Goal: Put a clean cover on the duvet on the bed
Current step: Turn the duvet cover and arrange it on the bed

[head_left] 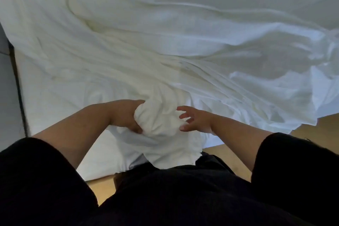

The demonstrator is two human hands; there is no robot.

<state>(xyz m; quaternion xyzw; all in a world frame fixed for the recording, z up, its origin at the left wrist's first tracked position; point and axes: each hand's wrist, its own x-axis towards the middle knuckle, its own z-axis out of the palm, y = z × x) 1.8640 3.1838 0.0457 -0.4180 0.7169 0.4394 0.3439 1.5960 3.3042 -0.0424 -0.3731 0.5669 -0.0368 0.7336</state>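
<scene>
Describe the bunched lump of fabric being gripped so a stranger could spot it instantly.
Start from the wide rumpled white bedding covering the bed, then follow its folds down to the near edge. There the left hand grips a rounded white wad of cloth, with the right hand open beside it. It is the only tight ball; everything around lies spread out.

Cover [165, 42] lies spread across bed [55, 115].

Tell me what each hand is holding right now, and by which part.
The left hand grips a bunched wad of the white bedding at its near edge by the person's body. The right hand holds nothing; its fingers are spread beside the wad.
</scene>
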